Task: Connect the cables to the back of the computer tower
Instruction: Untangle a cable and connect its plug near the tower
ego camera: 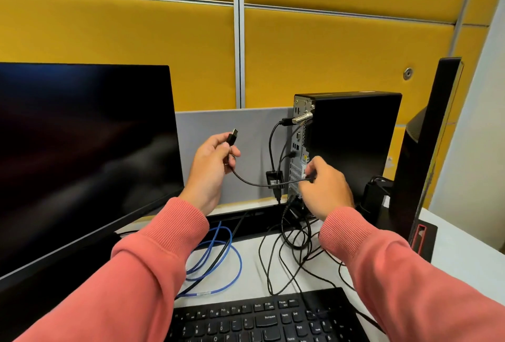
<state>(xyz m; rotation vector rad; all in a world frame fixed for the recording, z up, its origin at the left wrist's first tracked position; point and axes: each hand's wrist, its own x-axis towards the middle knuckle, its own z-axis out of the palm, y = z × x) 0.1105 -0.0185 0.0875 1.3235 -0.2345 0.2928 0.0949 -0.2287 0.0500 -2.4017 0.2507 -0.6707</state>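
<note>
A slim black computer tower (352, 144) stands upright at the back right, its silver port panel (298, 150) facing left. Some black cables are plugged into the panel, one through a small black adapter (274, 179). My left hand (210, 166) grips a black USB plug (232, 137), its metal tip pointing up, well left of the panel. The plug's thin black cable (262, 184) sags across to my right hand (325, 185), which pinches it just in front of the lower ports.
A large dark monitor (82, 155) fills the left. A second monitor (431, 144) stands edge-on at the right. A black keyboard (262, 317) lies at the front. A blue cable loop (218, 259) and tangled black cables (295, 257) lie on the white desk.
</note>
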